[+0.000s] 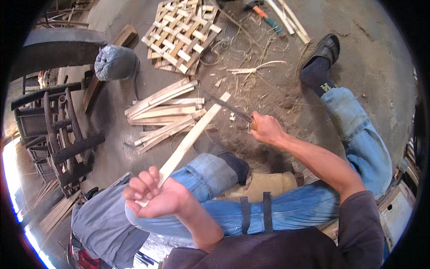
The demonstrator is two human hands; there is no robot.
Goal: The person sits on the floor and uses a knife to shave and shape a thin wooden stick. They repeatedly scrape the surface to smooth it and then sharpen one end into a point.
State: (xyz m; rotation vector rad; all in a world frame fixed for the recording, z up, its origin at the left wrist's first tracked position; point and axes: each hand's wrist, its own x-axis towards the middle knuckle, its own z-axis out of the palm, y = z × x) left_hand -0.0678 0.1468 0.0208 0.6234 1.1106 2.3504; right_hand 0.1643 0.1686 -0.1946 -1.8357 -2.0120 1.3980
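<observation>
Two closed hands: left (162,197) around pale strip (192,136), right (267,129) around knife (236,110); slat pile (163,110), woven panel (182,35) ahead

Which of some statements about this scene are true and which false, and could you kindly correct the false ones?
1. The left hand holds a pale wooden strip. True.
2. The right hand is empty. False: the right hand holds a bladed tool.
3. Woven slat panels lie on the floor. True.
4. The orange-and-green tool is in the left hand. False: the orange-and-green tool lies on the floor.
5. The right foot wears a dark sandal. True.
</observation>
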